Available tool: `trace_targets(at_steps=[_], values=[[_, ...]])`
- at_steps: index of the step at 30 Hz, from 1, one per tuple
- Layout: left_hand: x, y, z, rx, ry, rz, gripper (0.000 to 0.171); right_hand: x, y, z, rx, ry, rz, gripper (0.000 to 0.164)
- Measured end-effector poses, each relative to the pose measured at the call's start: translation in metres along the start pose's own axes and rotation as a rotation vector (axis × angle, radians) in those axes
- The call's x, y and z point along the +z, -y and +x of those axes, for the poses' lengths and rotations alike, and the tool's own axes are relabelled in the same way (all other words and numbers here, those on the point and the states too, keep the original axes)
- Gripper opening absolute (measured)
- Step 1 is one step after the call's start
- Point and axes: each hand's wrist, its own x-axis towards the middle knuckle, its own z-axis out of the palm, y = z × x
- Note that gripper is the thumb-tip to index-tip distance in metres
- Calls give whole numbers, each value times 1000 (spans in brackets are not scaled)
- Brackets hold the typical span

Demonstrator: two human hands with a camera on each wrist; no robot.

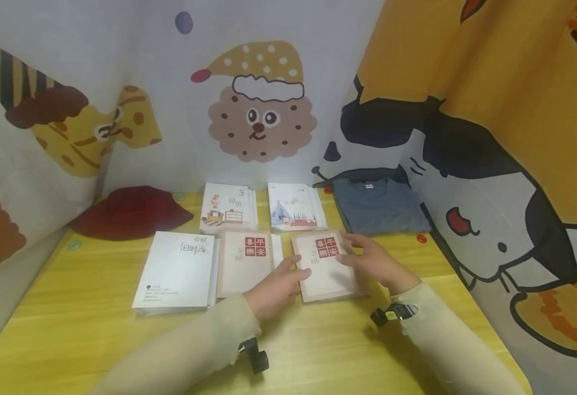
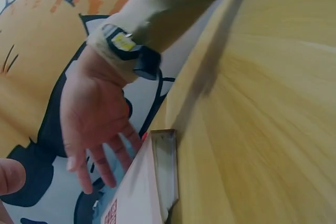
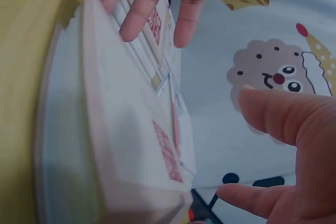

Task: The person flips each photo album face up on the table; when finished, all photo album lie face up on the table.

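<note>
A cream book [image 1: 325, 282] with a red four-character block on its cover lies at the middle right of the table. My left hand [image 1: 276, 289] is beside its left edge, thumb and fingers spread. Over its right edge is my right hand [image 1: 374, 260], fingers loosely extended. In the left wrist view the right hand [image 2: 97, 114] hangs with straight, parted fingers above the book's end. The right wrist view shows the left hand's fingers [image 3: 144, 11] stretched out and the book's cover [image 3: 126, 124] standing a little apart from what lies under it.
A matching cream book [image 1: 244, 274] and a white book [image 1: 172, 274] lie to the left on piles. Two stacks of illustrated white books [image 1: 229, 206] stand behind. A dark red hat [image 1: 133, 214] lies back left, a folded grey-blue garment [image 1: 379, 206] back right. Printed curtains [image 1: 145, 55] border the table.
</note>
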Motion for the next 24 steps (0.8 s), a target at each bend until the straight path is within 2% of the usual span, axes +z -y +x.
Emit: trace_targets(at_steps=[5,10,13,24], values=[[6,0,9,-15,-36,-130,88,0,-2,-4,26,24,-4,84],[12,5,17,-8,-48,-213,92,-1,-3,-5,60,33,18,84],[14,8,20,-1,-55,-231,93,-1,-3,-5,72,42,27,85],[16,14,28,5,-73,-197,89,-2,-10,0,82,40,-4,82]])
